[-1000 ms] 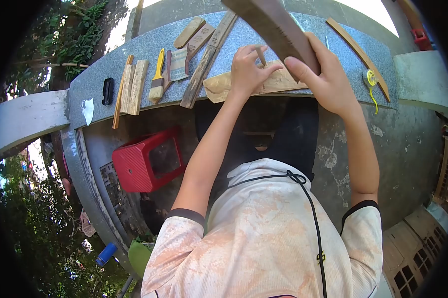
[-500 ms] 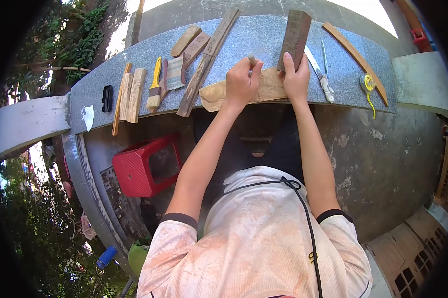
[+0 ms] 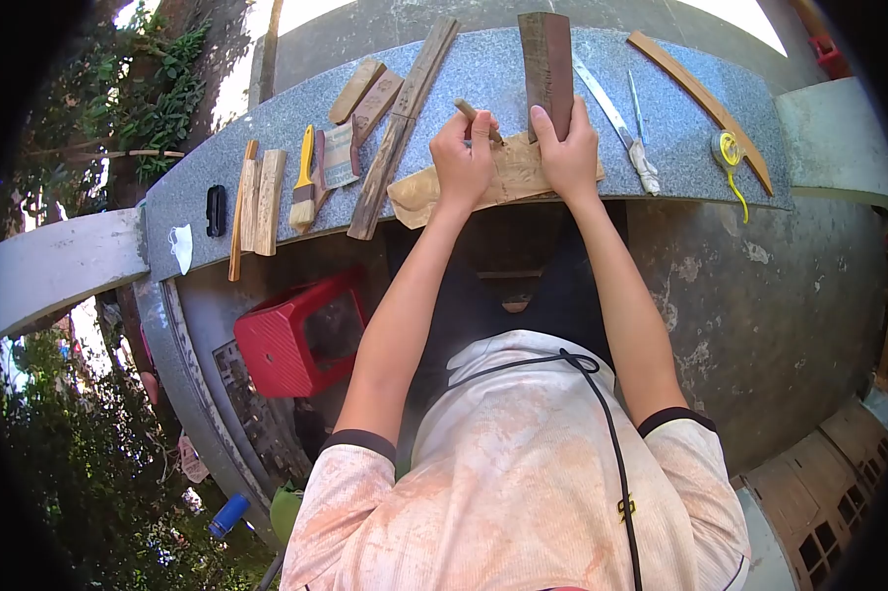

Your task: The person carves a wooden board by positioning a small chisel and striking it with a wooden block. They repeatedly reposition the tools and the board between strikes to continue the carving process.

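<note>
My left hand (image 3: 461, 163) is closed around a small thin stick (image 3: 478, 120), which slants above a pale brown wooden piece (image 3: 419, 194) at the table's near edge. In my right hand (image 3: 567, 153) is the lower end of a dark reddish-brown block (image 3: 547, 74), with the thumb on its face. The block points away from me, its near end by the right part of the pale piece. Both hands partly cover that piece.
On the blue-grey stone table (image 3: 503, 59) lie a long weathered strip (image 3: 405, 123), a paintbrush (image 3: 304, 192), small wood pieces (image 3: 269, 202), a wrapped blade (image 3: 606, 106), a curved wooden strip (image 3: 695, 94) and a yellow tape measure (image 3: 728, 150). A red stool (image 3: 286, 340) stands below.
The dark block and my right hand have shifted left and the block is more upright. The thin stick now shows more of its length in my left hand. The view has moved slightly.
</note>
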A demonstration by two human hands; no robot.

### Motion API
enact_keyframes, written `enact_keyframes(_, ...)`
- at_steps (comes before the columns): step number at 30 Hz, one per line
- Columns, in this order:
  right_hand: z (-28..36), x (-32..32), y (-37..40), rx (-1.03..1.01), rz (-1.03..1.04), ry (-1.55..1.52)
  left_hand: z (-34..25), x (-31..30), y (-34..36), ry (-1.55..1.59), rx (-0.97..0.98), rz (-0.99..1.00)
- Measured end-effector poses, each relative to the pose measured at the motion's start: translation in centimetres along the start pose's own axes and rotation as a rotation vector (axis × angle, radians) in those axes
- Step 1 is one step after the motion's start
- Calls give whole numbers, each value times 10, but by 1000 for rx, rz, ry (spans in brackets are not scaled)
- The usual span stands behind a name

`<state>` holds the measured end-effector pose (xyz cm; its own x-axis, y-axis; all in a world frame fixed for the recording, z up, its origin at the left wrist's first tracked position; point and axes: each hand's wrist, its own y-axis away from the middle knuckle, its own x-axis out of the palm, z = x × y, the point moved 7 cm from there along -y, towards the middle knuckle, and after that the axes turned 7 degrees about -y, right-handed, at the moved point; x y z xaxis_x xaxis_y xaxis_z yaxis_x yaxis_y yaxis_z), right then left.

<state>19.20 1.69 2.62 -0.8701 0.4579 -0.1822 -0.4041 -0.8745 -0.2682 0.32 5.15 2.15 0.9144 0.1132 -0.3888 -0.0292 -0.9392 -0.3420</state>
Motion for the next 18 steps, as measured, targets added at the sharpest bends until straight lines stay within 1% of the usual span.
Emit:
enact_keyframes(1, 3, 0, 1, -15, -7, 12, 2, 1, 1, 3, -24, 8)
enact_keyframes(4, 8, 0, 1, -11, -28, 1, -18, -1, 8, -198, 257, -45)
enact_keyframes(7, 7, 1, 1, 20, -15, 5, -23, -1, 11, -177, 300, -16)
enact_keyframes(13, 10, 1, 0, 2, -45, -20, -9, -1, 4, 10, 57, -22)
enact_keyframes(16, 9, 1, 0, 16, -29, -20, -24, -2, 12, -212, 301, -40)
enact_keyframes(18, 10, 2, 0, 9, -29, -16, -30, -4, 13, -192, 365, -72)
